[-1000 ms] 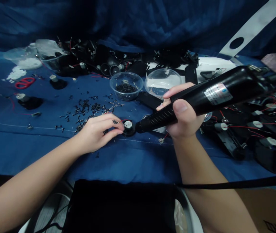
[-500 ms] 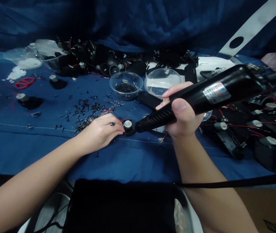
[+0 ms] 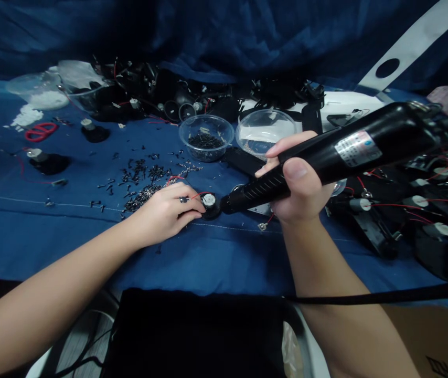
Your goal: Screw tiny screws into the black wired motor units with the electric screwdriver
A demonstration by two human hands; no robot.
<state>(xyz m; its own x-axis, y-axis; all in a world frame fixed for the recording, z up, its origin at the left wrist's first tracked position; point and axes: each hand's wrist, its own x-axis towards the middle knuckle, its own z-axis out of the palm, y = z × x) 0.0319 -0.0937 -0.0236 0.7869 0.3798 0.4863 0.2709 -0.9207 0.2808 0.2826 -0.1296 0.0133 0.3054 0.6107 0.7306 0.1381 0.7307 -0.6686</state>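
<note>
My right hand (image 3: pixel 300 189) is wrapped round a black electric screwdriver (image 3: pixel 345 149), whose tip points left and down onto a small round black part with a white centre (image 3: pixel 209 205) on the blue cloth. My left hand (image 3: pixel 164 212) rests on the cloth with its fingers closed against the left side of that part, holding it steady. A thin red wire (image 3: pixel 192 197) runs from the part over my left fingers. A scatter of small black screws (image 3: pixel 141 178) lies just behind my left hand.
Two clear plastic bowls (image 3: pixel 206 137) (image 3: pixel 265 134) stand behind the hands; the left holds dark screws. Black parts with red wires fill the right side (image 3: pixel 416 210) and the back (image 3: pixel 161 100). Red scissors (image 3: pixel 41 131) lie far left. A black cable (image 3: pixel 385 298) crosses the front right.
Nothing much: both hands keep their holds, and the screwdriver tip stays on the small round part. The view has shifted a little.
</note>
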